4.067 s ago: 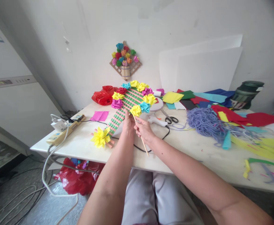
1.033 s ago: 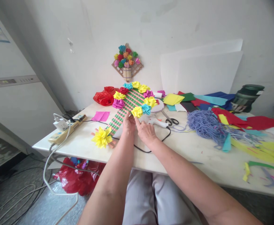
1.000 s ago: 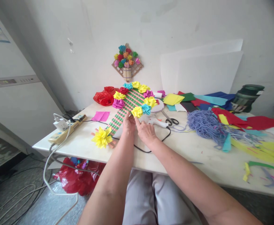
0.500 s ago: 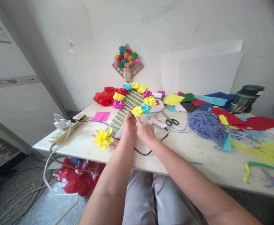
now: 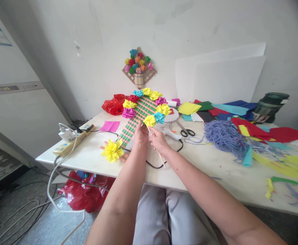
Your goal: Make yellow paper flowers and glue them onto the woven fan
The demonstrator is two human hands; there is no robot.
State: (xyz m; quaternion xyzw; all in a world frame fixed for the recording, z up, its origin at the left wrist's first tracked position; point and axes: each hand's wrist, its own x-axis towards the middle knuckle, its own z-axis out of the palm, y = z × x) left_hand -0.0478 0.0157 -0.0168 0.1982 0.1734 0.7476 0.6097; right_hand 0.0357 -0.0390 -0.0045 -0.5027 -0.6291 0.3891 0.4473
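- right hand [image 5: 158, 141] pinches thin wooden stick [image 5: 157, 149], smooth, pale, straight; stick slants from 5 o'clock up to 11, tip at yellow flower [image 5: 149, 120]
- left hand [image 5: 141, 133] lies fingers-down on woven mat [image 5: 135, 119], at 9 o'clock of right hand, just beside it; whether it grips anything, cannot tell
- woven mat: flat lattice of green and pink paper strips, long, runs diagonally from 7 to 1 o'clock on white table [image 5: 93, 156]
- yellow flower: crumpled paper rosette on mat's right edge, touching blue flower [image 5: 159, 117] at its 2 o'clock
- big yellow flower [image 5: 112, 150], spiky folded petals, at mat's near end, 8 o'clock of left hand
- white glue gun [image 5: 169, 132] with black cord, just beyond right hand
- scissors [image 5: 186, 129], black handles, at 2 o'clock
- purple yarn [image 5: 224, 135], loose tangled heap, at 3 o'clock, well apart
- red plastic bag [image 5: 112, 104], glossy and crinkled, far at 11 o'clock
- flower plaque [image 5: 138, 68], wooden diamond lattice, on wall at 12 o'clock
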